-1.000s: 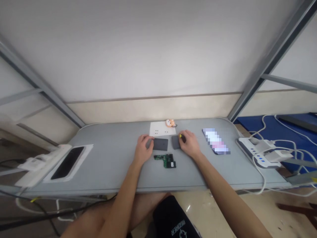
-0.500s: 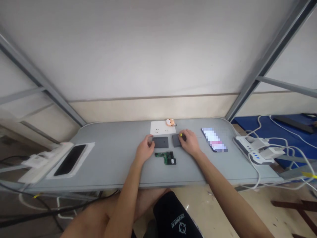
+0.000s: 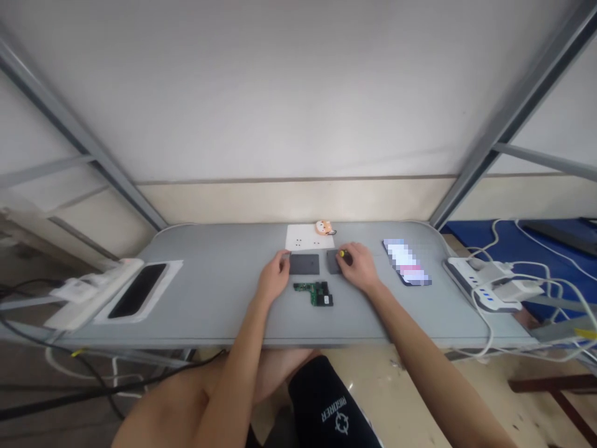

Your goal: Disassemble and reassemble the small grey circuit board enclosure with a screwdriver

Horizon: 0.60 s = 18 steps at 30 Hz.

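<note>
My left hand (image 3: 274, 275) is closed, fingertips pinched together at the left edge of a flat dark grey panel (image 3: 305, 264); whether anything small is between them I cannot make out. My right hand (image 3: 360, 266) is curled around a black-and-yellow screwdriver (image 3: 344, 254), its yellow end showing. That hand's fingers also touch a smaller dark grey panel (image 3: 332, 261), partly hidden beneath them. Nearer me lies a green circuit board (image 3: 319, 294) with black parts. Behind the panels, several tiny dark screws (image 3: 298, 241) sit in groups on a white sheet (image 3: 305, 231).
An orange-and-white animal-shaped item (image 3: 323, 228) rests on the sheet's far corner. To the right are a lit phone (image 3: 407, 262) and a power strip (image 3: 480, 286) with cables. At left, a dark phone (image 3: 138, 290) lies near another power strip (image 3: 97, 295).
My left fingertips have drawn slightly back off the larger panel's left edge. My right hand stays about where it was with the screwdriver. The whole view has shifted slightly.
</note>
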Tool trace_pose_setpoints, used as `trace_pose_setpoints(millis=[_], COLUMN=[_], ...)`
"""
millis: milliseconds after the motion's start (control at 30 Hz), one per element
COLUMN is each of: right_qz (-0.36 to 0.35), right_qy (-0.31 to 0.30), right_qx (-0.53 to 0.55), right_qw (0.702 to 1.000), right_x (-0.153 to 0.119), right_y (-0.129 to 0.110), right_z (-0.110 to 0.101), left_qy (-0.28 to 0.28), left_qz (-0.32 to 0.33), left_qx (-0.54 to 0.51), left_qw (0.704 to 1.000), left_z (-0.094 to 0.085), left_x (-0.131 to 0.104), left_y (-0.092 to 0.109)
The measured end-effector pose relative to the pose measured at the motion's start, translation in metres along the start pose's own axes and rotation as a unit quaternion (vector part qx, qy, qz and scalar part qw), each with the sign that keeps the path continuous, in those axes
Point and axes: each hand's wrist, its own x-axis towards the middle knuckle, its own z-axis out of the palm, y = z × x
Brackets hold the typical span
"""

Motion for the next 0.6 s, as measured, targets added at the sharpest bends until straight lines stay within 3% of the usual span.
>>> trace_pose_setpoints(millis=[600], right_qz=[0.014], right_qy=[0.000], right_qx=[-0.038], right_qw=[0.999], right_x=[-0.0012], right_y=[0.0016], right_z=[-0.0006], left_qy=[-0.004], left_qz=[0.002], left_qx=[0.000], left_qw=[1.000], left_z=[-0.0009], left_x=[-0.0029], left_y=[0.0028])
